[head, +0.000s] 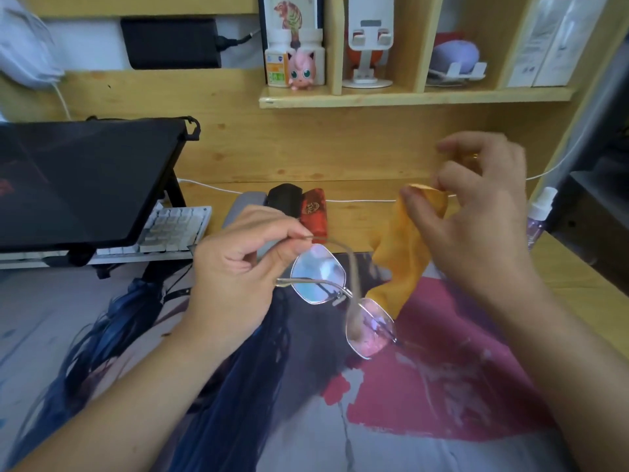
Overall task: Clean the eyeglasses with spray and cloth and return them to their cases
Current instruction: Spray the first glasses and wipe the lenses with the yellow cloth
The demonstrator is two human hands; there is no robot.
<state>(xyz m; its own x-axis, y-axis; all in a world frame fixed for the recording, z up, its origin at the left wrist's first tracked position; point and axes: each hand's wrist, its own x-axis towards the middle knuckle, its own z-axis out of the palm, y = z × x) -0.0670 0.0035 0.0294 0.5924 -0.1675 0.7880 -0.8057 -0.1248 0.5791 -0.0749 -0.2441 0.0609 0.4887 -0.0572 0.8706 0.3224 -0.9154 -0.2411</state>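
My left hand [235, 267] pinches thin-framed eyeglasses [335, 294] by the outer corner of one lens, holding them above the printed desk mat [425, 386]. One temple arm sticks up and across the lenses. My right hand [476, 212] holds an orange cloth [405, 253] between thumb and fingers, and the cloth hangs down beside the glasses without touching the lenses. Behind my left hand lie a grey case [243, 206], a black case [285, 198] and a red case [315, 211], side by side. A spray bottle [539, 212] with a white cap stands at the right, behind my right hand.
A dark laptop [78, 182] on a stand sits at the left over a white keyboard [173, 229]. A white cable [360, 200] runs along the back of the desk. A wooden shelf [415, 95] above holds bottles, a pink figure and a phone stand.
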